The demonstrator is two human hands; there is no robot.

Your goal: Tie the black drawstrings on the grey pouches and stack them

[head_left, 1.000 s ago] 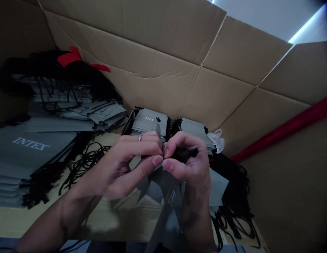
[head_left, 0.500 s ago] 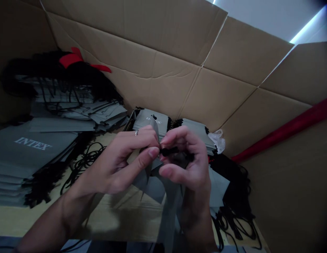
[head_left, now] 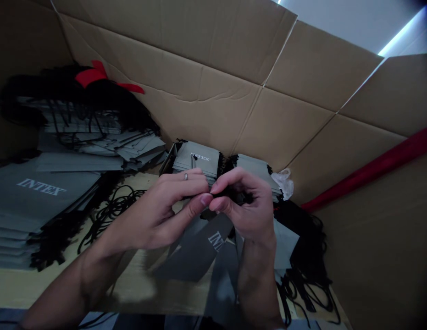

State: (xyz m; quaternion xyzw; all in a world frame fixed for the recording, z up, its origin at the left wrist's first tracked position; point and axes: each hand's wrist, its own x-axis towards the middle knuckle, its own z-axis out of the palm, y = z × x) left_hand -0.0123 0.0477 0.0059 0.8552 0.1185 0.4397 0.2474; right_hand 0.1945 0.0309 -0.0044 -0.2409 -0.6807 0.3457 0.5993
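nearby lie bag stacks [head_left: 34,197] and loose cords [head_left: 113,208]; left hand [head_left: 165,215] and right hand [head_left: 249,208], grip closed, pinch a black cord [head_left: 238,197].

Dim in here; the only bright strip of ceiling light [head_left: 401,34] glows cold at the upper right. Corners darken and bend, shadows swallow the black cords, edges slightly soft.

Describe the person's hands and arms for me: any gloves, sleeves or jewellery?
No gloves and no sleeves are in view. The left hand wears a thin silver-coloured ring on one finger. The right hand shows no ring from this view. The left forearm and right forearm are uncovered down to the picture's bottom edge, with no wristbands or markings.
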